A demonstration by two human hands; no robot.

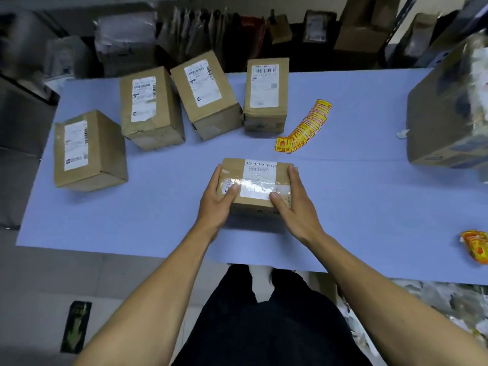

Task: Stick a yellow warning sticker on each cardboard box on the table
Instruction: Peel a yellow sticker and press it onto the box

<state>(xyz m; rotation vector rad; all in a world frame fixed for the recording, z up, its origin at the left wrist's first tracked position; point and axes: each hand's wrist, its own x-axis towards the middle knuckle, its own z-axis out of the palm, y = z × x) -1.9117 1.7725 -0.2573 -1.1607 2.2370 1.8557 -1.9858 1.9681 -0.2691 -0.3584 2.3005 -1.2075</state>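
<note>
A small cardboard box (260, 173) with a white label and clear tape lies on the blue table (132, 215) in front of me. My left hand (216, 202) grips its left side with the thumb on top. My right hand (293, 204) grips its right side, thumb on the label. A fanned strip of yellow warning stickers (306, 128) lies just behind the box to the right. Several more cardboard boxes with white labels stand behind: at the far left (89, 151), left of centre (150, 107), in the middle (206, 93) and toward the right (265, 96). No yellow sticker shows on any box.
A large cardboard box (446, 114) sits at the table's right end. Another bunch of yellow stickers (476, 245) lies at the right near edge. Parcels and bags are piled behind the table. A dark object (76, 326) lies on the floor to the left.
</note>
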